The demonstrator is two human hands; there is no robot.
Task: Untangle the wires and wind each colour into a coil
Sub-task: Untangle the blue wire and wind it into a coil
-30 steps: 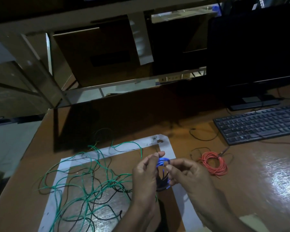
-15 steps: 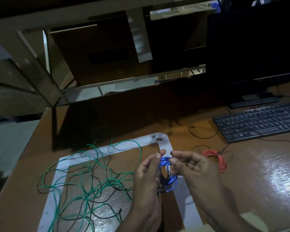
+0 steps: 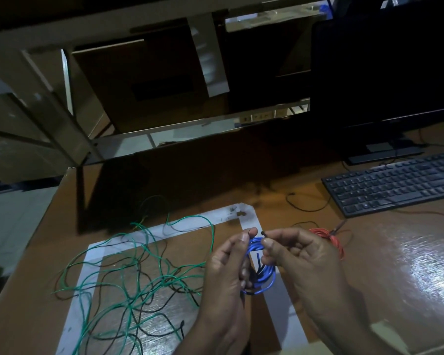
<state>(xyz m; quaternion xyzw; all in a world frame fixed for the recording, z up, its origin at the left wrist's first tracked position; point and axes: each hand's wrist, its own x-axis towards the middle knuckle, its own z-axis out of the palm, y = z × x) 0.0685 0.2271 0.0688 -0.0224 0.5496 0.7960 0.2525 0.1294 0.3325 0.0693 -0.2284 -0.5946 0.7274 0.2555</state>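
While the blue wire coil hangs between your hands above the table, tuck its dark loose end through the loops and pull it snug, so the turns cannot spring apart. Your left hand has its grip clamped on the coil's left side, thumb and fingers curled around the strands; your right hand pinches the wire end at the coil's top. A finished red coil lies just beyond your right hand. Green wire and black wire sprawl tangled to the left, on the white taped frame.
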